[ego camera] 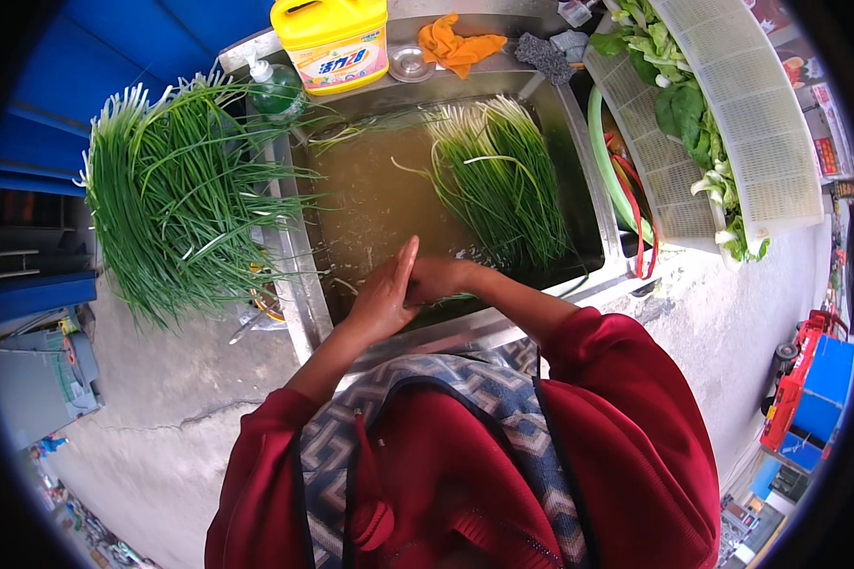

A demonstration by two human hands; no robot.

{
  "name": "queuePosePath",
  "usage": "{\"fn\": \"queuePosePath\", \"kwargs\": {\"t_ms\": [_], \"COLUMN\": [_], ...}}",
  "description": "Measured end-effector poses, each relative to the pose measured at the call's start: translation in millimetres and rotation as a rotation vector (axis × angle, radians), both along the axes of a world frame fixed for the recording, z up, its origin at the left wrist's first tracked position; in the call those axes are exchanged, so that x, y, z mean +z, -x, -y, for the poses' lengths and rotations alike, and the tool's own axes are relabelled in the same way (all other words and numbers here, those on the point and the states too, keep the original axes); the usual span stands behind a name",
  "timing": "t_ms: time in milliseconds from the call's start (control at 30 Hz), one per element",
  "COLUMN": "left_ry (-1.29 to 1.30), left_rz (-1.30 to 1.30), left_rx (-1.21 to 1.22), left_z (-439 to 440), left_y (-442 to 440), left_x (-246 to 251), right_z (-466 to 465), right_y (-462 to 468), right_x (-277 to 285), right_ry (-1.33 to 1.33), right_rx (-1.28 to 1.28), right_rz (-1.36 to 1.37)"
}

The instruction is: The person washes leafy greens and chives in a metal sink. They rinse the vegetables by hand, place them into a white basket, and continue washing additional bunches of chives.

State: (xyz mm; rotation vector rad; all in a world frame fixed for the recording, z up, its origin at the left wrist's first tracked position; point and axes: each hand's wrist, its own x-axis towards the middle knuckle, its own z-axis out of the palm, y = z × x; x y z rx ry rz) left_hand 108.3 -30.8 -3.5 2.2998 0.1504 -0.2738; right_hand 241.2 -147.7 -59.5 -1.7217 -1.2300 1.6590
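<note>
My wet left hand (384, 295) is held edge-up over the near side of a steel sink (594, 195), its fingers straight and nothing seen in it. Against its palm side rests my right hand (440, 279), bent at the wrist, its fingertips hidden behind the left. Cloudy brownish water (377, 192) fills the sink below both hands. A thick bunch of Chinese chives (509, 181) lies in the water at the right, pale root ends towards the far wall. Another large heap of chives (178, 199) is piled left of the sink, its leaf tips hanging over the rim.
Behind the sink stand a yellow detergent jug (331, 50), a green pump bottle (277, 92), a small metal dish (410, 64), an orange cloth (459, 44) and a grey scouring pad (544, 58). A white plastic basket (768, 142) with leafy greens (683, 114) tilts at the right.
</note>
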Motion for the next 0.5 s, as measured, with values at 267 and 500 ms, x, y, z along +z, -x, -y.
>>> {"fn": "queuePosePath", "kwargs": {"t_ms": [267, 500], "left_ry": [-0.552, -0.789], "left_rz": [0.334, 0.167], "left_rx": [-0.348, -0.448], "left_z": [4.3, 17.8], "left_y": [-65.9, -72.3], "left_x": [-28.1, -31.6], "right_z": [82.9, 83.0], "right_y": [-158.4, -202.8], "right_x": [30.7, 2.6], "right_ry": [-0.129, -0.299], "right_rx": [-0.977, -1.068], "right_rz": [0.054, 0.266]}}
